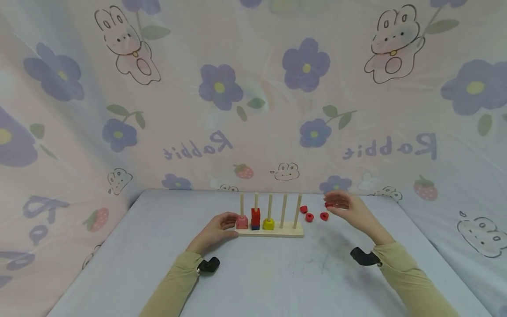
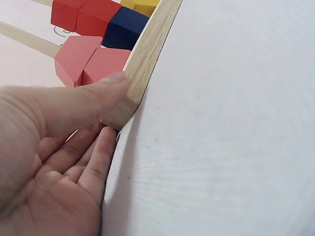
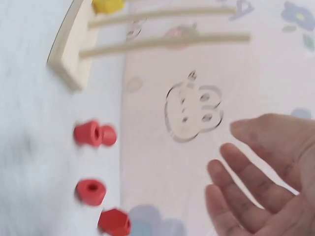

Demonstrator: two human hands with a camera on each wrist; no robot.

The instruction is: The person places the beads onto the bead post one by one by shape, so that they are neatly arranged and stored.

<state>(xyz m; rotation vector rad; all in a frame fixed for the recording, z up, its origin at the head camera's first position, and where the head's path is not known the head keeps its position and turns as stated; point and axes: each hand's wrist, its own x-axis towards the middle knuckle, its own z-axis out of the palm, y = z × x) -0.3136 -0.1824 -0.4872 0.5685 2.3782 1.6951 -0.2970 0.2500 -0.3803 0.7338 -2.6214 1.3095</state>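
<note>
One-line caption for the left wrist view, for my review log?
Left hand grips the end of the wooden peg base, thumb pressed beside the pink block; red and blue blocks behind.

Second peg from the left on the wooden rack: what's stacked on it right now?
On that peg a red block sits on a dark blue block, which rests on the wooden base. The peg's lower shaft is hidden inside them.

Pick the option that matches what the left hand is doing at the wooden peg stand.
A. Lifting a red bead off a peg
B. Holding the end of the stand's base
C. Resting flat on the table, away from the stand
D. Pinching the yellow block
B: the left hand has its thumb pressed on the end of the wooden peg stand's base, beside the pink block, with fingers under that end.
</note>
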